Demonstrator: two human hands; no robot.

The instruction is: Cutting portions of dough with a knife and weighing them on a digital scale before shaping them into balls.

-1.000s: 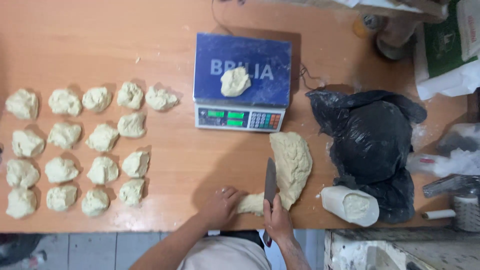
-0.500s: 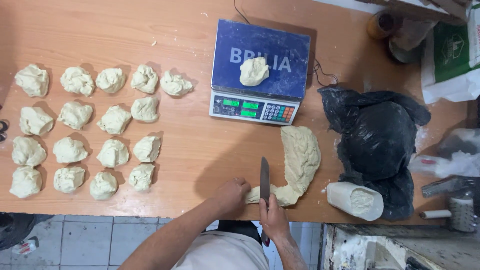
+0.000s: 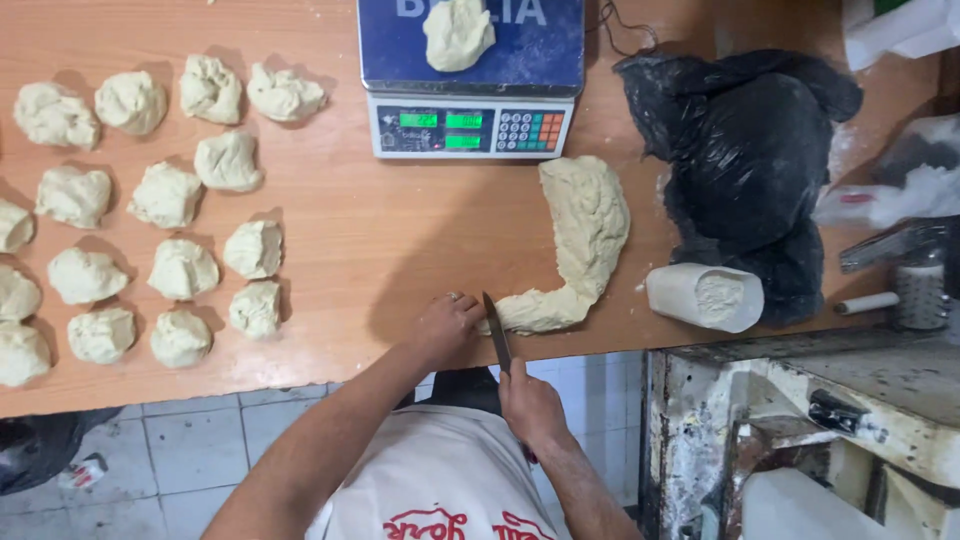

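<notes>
A long curved mass of pale dough (image 3: 578, 240) lies on the wooden table (image 3: 400, 220), below a blue weighing scale (image 3: 470, 80) that carries one dough lump (image 3: 458, 32). My left hand (image 3: 442, 328) presses on the near end of the dough mass at the table's front edge. My right hand (image 3: 530, 405) grips a knife (image 3: 496, 330) whose blade stands across that same end, just right of my left fingers. Several portioned dough lumps (image 3: 165, 195) lie in rows on the left of the table.
A black plastic bag (image 3: 750, 165) sits right of the dough, with a white cylinder-shaped container (image 3: 704, 297) lying in front of it. A metal machine (image 3: 820, 440) stands at the lower right. White bags (image 3: 900, 30) are at the far right. Tiled floor (image 3: 150, 470) shows below the table edge.
The view has moved closer and shifted. The dough mass looks longer and more curved, with a thin tail pulled toward me. My left hand and the knife stay at its near end.
</notes>
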